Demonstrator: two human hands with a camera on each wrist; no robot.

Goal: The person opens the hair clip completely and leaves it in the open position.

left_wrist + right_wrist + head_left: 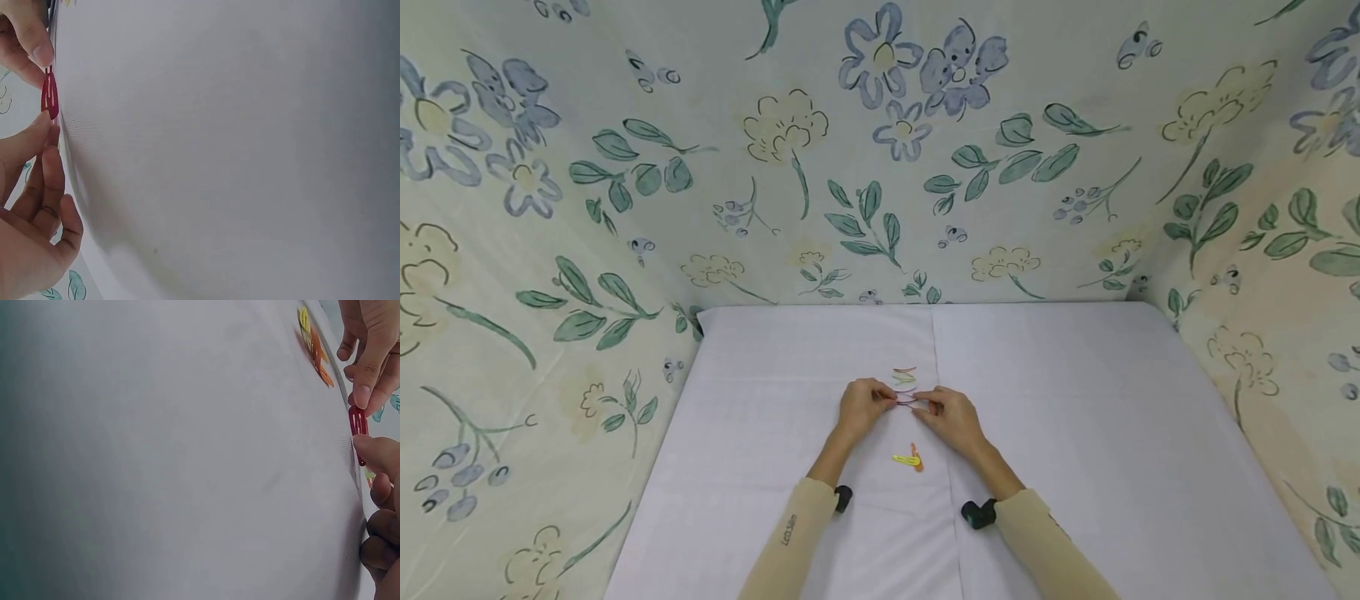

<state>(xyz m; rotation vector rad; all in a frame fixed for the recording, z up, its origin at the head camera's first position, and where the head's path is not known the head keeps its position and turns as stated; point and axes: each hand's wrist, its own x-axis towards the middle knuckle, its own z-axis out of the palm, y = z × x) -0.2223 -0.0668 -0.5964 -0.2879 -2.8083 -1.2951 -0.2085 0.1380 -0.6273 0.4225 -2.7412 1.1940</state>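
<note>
One slim red hair clip with an elongated, slotted body (358,420) is pinched between two hands above or on the middle of the worktop; whether it touches the surface cannot be told. The left hand (865,408) has the clip's left end between thumb and fingertip, and the right hand (951,418) has its right end the same way, so both are nearly closed at the tips. Just beyond them lies a short row of thin coloured clips (905,380), red, green and purple among them, too small to count surely. On the near side are one yellow slotted clip (904,459) and, touching its right end, orange clip pieces (918,467), one or two. Two beige sleeves (792,533) cover the forearms, with two small black devices (978,514) at the wrists. White cloth covers the worktop (1075,433); floral-printed fabric (865,225) stands on the far, left and right sides.
</note>
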